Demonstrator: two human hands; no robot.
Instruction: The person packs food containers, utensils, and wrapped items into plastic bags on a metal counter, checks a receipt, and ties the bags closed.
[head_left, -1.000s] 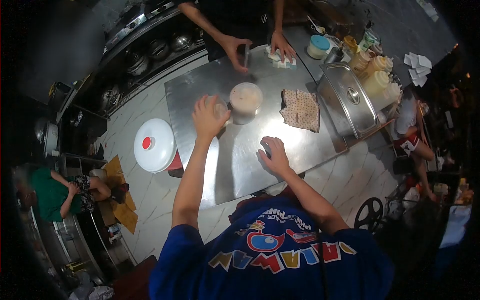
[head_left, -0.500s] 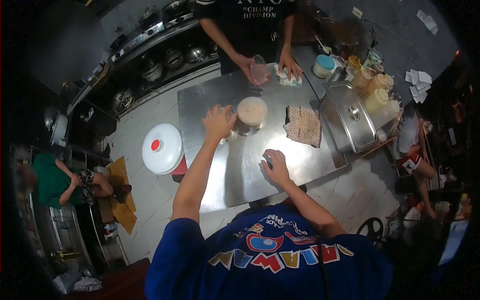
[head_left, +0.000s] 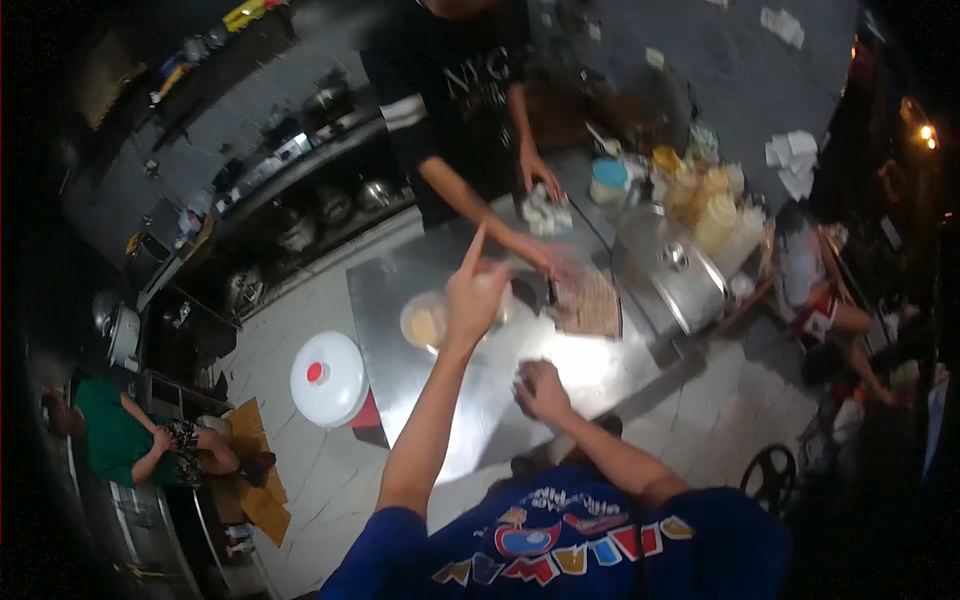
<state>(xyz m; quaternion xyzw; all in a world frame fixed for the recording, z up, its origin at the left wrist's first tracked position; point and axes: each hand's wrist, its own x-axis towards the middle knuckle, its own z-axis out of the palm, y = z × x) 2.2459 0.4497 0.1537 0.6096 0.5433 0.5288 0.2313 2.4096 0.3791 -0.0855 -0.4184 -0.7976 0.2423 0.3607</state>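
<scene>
My left hand (head_left: 474, 305) is raised over the steel table (head_left: 380, 270), index finger stretched out and the others partly bent, blurred by motion. Beside it on the left is a round clear tub (head_left: 424, 322) with pale contents. Another pale round container (head_left: 497, 298) shows partly behind my fingers; whether I touch it cannot be told. Low over the near side of the table, my right hand (head_left: 545, 392) is curled around a small dark object (head_left: 521, 384) whose kind is unclear. A speckled tan cloth or mat (head_left: 592, 310) lies farther right.
Across the table a person in black reaches one blurred hand (head_left: 545, 256) toward the mat; their other hand rests on a white cloth (head_left: 546, 210). A lidded steel container (head_left: 672, 262) and squeeze bottles (head_left: 714, 222) stand right. A white-lidded cooler (head_left: 328, 378) stands left.
My left hand has lifted and moved right, its index finger now extended. The co-worker's hand has swung toward the mat, taking the clear cup with it. The whole view has shifted.
</scene>
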